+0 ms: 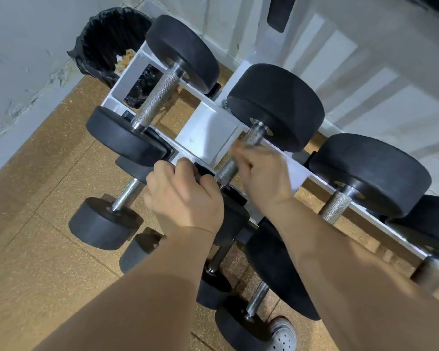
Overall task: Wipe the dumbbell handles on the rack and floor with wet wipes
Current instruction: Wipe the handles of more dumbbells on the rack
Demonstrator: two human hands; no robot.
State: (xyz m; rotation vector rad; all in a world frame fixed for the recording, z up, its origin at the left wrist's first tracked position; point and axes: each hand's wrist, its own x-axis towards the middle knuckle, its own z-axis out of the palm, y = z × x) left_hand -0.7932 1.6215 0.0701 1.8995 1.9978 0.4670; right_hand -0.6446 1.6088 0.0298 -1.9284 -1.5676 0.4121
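On the top rail of the white rack [208, 130], right hand [264, 178] closed round the knurled middle handle [227, 171] and motion-blurred, so judged mid-rub along the bar. No wet wipe plainly visible; possibly hidden in the palm, cannot say. Left hand [185, 196] just beside it, fingers curled over something dark at the handle's near end; cannot tell whether gripping or only bracing. Likely there to steady the weight against rolling.

Laid crosswise on the rails, heads outboard, handles bare and reachable from above — convenient for wiping in place without lifting.

Counted on the top rail: three large weights, namely left dumbbell [157, 97], the one in hand and right dumbbell [337, 206], plus the chrome end of a fourth [436, 269] at the right edge. Lower down, over the cork-coloured floor [36, 236], at least three smaller dumbbells [127, 196], partly hidden by the forearms. One black-lined bin [107, 46] in the corner — handy, presumably, for spent wipes. One shoe [283, 335].
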